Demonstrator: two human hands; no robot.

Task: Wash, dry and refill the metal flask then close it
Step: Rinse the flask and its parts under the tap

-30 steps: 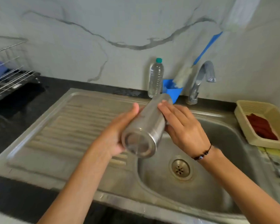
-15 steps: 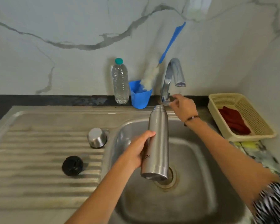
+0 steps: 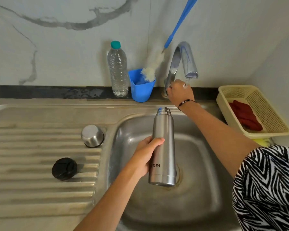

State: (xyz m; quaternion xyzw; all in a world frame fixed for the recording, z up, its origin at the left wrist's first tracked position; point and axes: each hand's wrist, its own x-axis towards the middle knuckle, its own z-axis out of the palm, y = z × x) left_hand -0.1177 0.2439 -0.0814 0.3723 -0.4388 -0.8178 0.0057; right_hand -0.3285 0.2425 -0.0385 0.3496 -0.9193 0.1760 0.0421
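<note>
My left hand (image 3: 144, 155) grips the open metal flask (image 3: 163, 144) by its lower body and holds it upright over the sink basin (image 3: 198, 172). My right hand (image 3: 179, 92) is curled round the handle at the base of the tap (image 3: 182, 60). A thin trickle of water shows under the spout, above that hand. The flask's steel cup lid (image 3: 92, 136) stands upside down on the ribbed drainboard (image 3: 32, 164). Its black stopper (image 3: 64, 168) lies nearer me on the same board.
Against the wall stand a clear plastic water bottle (image 3: 118, 70) and a blue cup (image 3: 141, 87) holding a blue-handled bottle brush (image 3: 153, 67). A cream basket (image 3: 260, 114) with a red cloth (image 3: 245, 115) sits right of the sink.
The flask went from tilted, base toward me, with both hands on it, to upright in my left hand alone. My right hand moved to the tap handle and closed on it.
</note>
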